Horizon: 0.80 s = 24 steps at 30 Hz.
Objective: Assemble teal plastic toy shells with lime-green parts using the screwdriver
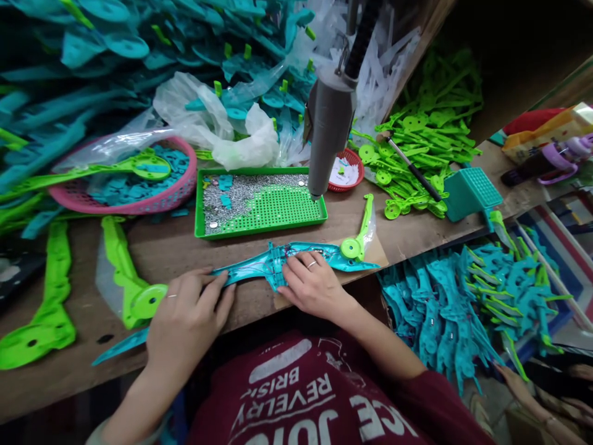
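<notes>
A long blue plastic toy shell (252,268) lies across the bench edge, its inner side facing up and thin wires running along it. My left hand (188,312) is closed over its left part, fingers bent down onto the plastic. At the shell's middle my right hand (312,281) has its fingers curled and pressed onto it; what lies under the fingertips is hidden. A green arm with a round hub (353,248) sits at the shell's right end. Another green arm (134,300) with a clear plastic blade lies by my left hand, partly covered.
A grey electric screwdriver (331,123) hangs above a green tray (278,225) of small screws. Behind stand a pink basket (185,185) of blue pieces and a red basket (357,179). A hammer (412,167) lies on green parts; blue assemblies (430,309) pile up lower right, near another person's arm (528,395).
</notes>
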Available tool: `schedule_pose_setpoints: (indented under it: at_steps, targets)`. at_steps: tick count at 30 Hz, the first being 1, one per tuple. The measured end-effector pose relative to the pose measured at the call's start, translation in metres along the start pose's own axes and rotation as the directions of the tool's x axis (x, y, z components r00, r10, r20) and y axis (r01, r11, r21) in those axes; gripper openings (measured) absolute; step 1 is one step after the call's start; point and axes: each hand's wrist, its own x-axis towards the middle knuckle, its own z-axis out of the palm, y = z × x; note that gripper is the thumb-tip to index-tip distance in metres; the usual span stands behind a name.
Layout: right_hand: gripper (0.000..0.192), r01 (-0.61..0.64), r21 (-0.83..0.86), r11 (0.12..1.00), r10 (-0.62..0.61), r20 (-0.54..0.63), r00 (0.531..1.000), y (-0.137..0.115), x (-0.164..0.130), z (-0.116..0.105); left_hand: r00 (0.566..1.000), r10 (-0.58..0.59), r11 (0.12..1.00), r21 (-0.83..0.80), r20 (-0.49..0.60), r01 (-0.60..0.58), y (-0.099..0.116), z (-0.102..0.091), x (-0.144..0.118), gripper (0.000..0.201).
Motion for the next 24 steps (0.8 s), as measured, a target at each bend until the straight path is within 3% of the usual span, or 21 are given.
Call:
schedule_pose_setpoints:
  at_steps: [3, 6, 8, 11, 16, 21, 24]
  targets:
    - [0.038, 0.053, 0.033, 0.998, -0.055, 0.075, 0.996, 0.000, 0.004, -0.003, 1.000, 0.002, 1.000, -0.001, -0.018, -0.002, 0.000, 0.000, 0.000, 0.017]
    - [0.037, 0.058, 0.046, 0.997, -0.061, 0.065, 0.996, 0.000, 0.004, -0.002, 0.999, 0.019, 1.000, 0.009, -0.032, -0.019, -0.001, 0.001, 0.000, 0.016]
    - [0.034, 0.048, 0.038, 0.998, -0.049, 0.008, 0.999, -0.001, 0.001, 0.002, 0.999, 0.028, 1.000, 0.011, -0.037, -0.027, 0.000, 0.001, 0.001, 0.016]
    - [0.029, 0.057, -0.013, 0.998, -0.058, -0.166, 0.984, -0.005, -0.010, 0.004, 0.999, 0.032, 0.999, 0.006, -0.034, -0.032, 0.001, 0.000, 0.001, 0.015]
    - [0.016, 0.137, -0.063, 0.989, -0.151, -0.433, 0.889, -0.017, -0.037, -0.005, 1.000, 0.023, 1.000, -0.012, 0.014, -0.023, -0.001, -0.005, 0.001, 0.020]
    - [0.016, 0.144, -0.040, 0.989, -0.145, -0.488, 0.861, -0.020, -0.042, -0.012, 1.000, 0.006, 1.000, -0.021, 0.026, -0.005, -0.004, -0.001, 0.007, 0.023]
    - [0.030, 0.056, -0.019, 0.998, -0.059, -0.437, 0.898, -0.021, -0.026, -0.007, 0.998, -0.003, 1.000, 0.009, -0.058, 0.004, 0.004, -0.003, 0.005, 0.019]
